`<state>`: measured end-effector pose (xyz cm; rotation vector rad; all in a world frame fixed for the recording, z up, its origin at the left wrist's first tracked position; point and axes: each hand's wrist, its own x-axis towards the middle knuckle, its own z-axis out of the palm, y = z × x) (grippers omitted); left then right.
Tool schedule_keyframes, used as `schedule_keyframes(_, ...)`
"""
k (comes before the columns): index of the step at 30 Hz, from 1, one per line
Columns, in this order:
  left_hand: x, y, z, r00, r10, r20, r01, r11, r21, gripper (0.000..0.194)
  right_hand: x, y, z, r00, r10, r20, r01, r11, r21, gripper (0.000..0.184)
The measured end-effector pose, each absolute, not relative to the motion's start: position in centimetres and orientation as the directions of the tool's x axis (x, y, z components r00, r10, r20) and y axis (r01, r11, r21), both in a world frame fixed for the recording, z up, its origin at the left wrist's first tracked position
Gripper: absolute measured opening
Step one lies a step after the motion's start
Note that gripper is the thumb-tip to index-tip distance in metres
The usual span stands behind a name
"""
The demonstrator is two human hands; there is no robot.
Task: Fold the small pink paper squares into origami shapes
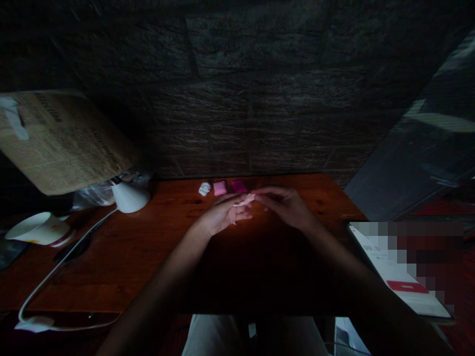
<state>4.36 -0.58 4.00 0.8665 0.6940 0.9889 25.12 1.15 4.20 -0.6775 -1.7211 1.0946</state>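
Above the wooden table, my left hand (pixel 222 216) is turned partly palm up with its fingers curled around a pale pink piece of soft material (pixel 248 199) that looks like modelling clay. The thumb and fingertips of my right hand (pixel 284 201) pinch the same piece from the right. Its exact shape is hard to make out in the dim light. Just behind my hands lie a crumpled white lump (pixel 204 188), a pink square block (pixel 220 188) and a magenta square piece (pixel 239 186), in a row near the wall.
To the left stand a lamp with a white base (pixel 130 197) and a brown printed paper shade (pixel 70 143), a tilted paper cup (pixel 37 228) and a white cable (pixel 70 254). A tablet with a lit screen (pixel 401 277) lies at the right edge. The dark brick wall (pixel 237 99) borders the table (pixel 148 257).
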Motion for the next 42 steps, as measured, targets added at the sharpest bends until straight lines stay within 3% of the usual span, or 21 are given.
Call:
schedule_keyframes(9, 4.2, -0.4, 3.8, 0.424, 0.897, -0.128, -0.420, 0.319, 0.850, 0.017, 25.2, 1.2, 4.3, -0.378, 0.777, 0.504, 0.061, 0.564, -0.823, 0.018)
schedule_keyframes(16, 4.6, -0.6, 3.7, 0.359, 0.932, -0.040, -0.396, 0.191, 0.898, 0.021, 24.5, 1.0, 3.7, -0.249, 0.786, 0.566, 0.212, 0.614, -0.760, 0.021)
schedule_keyframes(22, 4.7, -0.1, 3.2, 0.275, 0.961, 0.026, -0.405, 0.092, 0.910, 0.029, 24.4, 1.2, 3.2, -0.202, 0.855, 0.478, 0.102, 0.504, -0.858, 0.030)
schedule_keyframes(31, 4.6, -0.5, 4.1, 0.345, 0.939, 0.018, -0.402, 0.130, 0.906, 0.029, 24.6, 1.0, 3.8, -0.338, 0.811, 0.477, 0.074, 0.528, -0.846, 0.019)
schedule_keyframes(37, 4.8, -0.4, 3.7, 0.275, 0.957, 0.093, -0.341, 0.007, 0.940, 0.035, 23.7, 0.7, 3.0, -0.162, 0.874, 0.458, 0.054, 0.471, -0.880, 0.019)
schedule_keyframes(42, 5.0, -0.4, 3.3, 0.202, 0.968, 0.147, -0.154, -0.117, 0.981, 0.041, 22.8, 0.2, 3.0, -0.116, 0.950, 0.289, -0.039, 0.286, -0.957, 0.030)
